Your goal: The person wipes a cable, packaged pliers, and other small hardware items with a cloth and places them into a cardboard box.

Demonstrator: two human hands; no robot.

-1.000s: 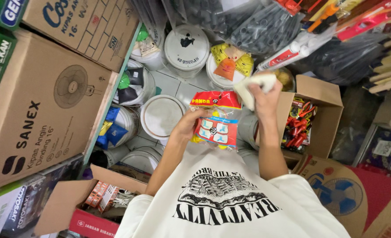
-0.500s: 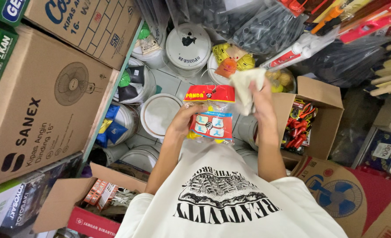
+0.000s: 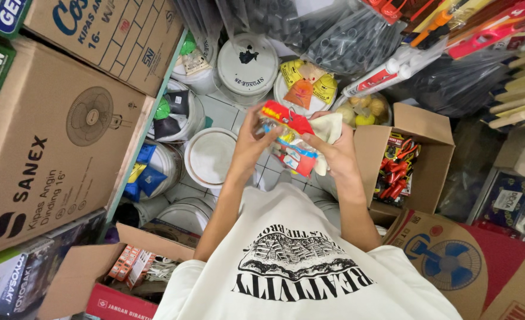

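I hold a clear plastic packet [image 3: 287, 137] with a red header card and a red-and-blue insert in front of my chest, tilted on its side. My left hand [image 3: 252, 137] grips its upper left end. My right hand [image 3: 333, 151] holds the packet's right side and also keeps a cream cloth [image 3: 327, 127] bunched against it. Both hands are close together above the white buckets on the tiled floor.
Several white lidded buckets [image 3: 214, 155] stand on the floor ahead. Large cardboard fan boxes [image 3: 49, 142] are stacked at left. An open box [image 3: 417, 155] of red-handled tools sits at right, another open box [image 3: 105, 278] at lower left. Bagged pipes [image 3: 327, 29] hang above.
The packet has turned from upright and flat to tilted sideways. My right hand with the cloth came down onto the packet, and my left hand moved up to its top end.
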